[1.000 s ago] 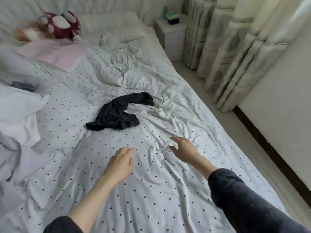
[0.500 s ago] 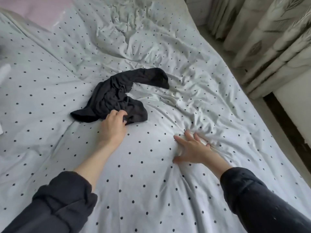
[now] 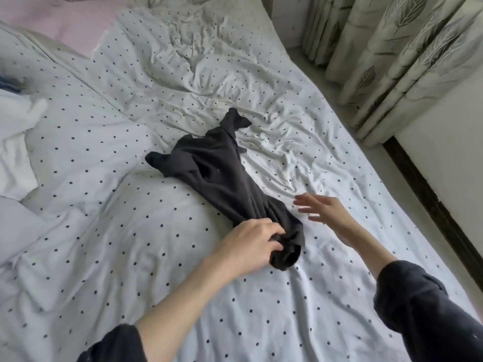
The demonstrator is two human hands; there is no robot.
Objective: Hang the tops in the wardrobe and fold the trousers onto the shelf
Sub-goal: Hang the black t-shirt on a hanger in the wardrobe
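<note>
My left hand bunches the near end of the dark garment, stretched out mid-bed; right hand spread, just beside it. Soft, light, floppy; prob. trousers. Take the waistband w/ both fingers.

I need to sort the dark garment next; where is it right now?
The dark garment lies mid-frame on the dotted sheet, its near end gripped by the left hand, right hand beside it.
</note>
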